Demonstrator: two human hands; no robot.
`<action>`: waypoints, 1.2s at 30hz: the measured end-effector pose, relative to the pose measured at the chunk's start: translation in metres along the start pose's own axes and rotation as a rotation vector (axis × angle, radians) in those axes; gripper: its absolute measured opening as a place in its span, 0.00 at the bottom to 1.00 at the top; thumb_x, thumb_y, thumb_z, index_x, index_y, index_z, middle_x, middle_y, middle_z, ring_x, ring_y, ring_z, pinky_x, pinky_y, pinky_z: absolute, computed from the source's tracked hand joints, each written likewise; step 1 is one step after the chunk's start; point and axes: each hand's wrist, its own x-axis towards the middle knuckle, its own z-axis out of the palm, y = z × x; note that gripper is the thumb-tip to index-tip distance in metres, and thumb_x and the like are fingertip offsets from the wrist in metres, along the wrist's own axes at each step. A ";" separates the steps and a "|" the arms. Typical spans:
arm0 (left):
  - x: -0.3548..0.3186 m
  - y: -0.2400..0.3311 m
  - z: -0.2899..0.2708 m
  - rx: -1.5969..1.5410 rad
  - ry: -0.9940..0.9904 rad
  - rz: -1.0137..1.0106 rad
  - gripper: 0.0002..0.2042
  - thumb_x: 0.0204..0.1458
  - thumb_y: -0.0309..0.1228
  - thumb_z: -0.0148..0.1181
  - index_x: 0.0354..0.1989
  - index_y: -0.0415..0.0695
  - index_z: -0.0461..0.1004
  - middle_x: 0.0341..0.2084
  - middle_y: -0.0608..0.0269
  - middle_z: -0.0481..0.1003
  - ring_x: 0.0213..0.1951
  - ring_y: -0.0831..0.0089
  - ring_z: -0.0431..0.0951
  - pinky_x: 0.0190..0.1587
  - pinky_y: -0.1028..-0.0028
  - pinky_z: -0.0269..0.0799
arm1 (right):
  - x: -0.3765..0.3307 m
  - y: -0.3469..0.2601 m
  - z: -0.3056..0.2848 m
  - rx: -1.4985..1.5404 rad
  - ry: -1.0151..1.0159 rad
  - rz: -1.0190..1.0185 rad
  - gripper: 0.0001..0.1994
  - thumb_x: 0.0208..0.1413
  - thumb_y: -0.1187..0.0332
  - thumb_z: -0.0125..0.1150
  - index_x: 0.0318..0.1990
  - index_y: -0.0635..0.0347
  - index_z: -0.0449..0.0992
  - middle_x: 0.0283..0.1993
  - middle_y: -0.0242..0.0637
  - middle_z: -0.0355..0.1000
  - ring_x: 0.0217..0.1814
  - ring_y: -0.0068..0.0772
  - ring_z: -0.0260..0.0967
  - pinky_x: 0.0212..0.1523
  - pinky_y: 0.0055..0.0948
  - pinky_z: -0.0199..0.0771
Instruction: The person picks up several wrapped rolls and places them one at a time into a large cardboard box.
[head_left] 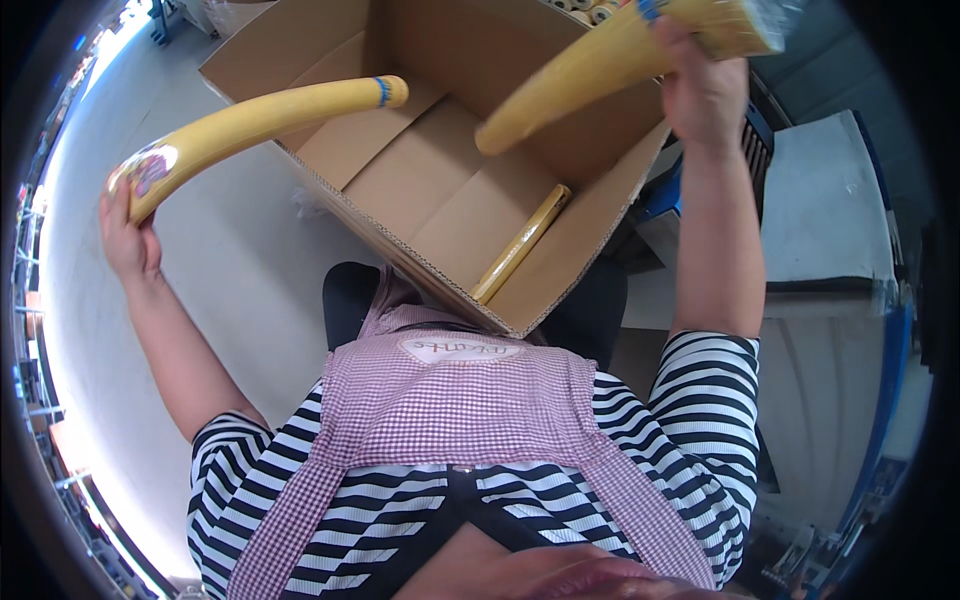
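My left hand (130, 238) is closed round the label end of a long yellow roll (250, 113) in shiny wrap. The roll's far end, with a blue band, reaches over the left side of an open cardboard box (455, 55). At upper right my right hand (712, 100) grips another, thicker-looking yellow roll (590, 75), also wrapped in clear plastic, near its upper end. That roll slants down to the left, its lower end over the box. Inside, a third yellow roll (522, 245) lies along the near right wall.
The box stands tilted against my knees, its flaps spread. Several round roll ends (600, 12) show beyond its far side. To the right is a pale flat surface (830, 200) with blue edges; grey floor (240, 230) lies to the left.
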 end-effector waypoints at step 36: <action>-0.133 -0.096 0.292 1.074 -1.990 -0.307 0.25 0.53 0.50 0.68 0.50 0.42 0.76 0.43 0.50 0.80 0.48 0.54 0.80 0.51 0.61 0.74 | -0.197 0.069 -0.048 -1.136 -0.222 0.465 0.09 0.56 0.75 0.53 0.38 0.57 0.81 0.32 0.35 0.77 0.44 0.37 0.74 0.71 0.47 0.57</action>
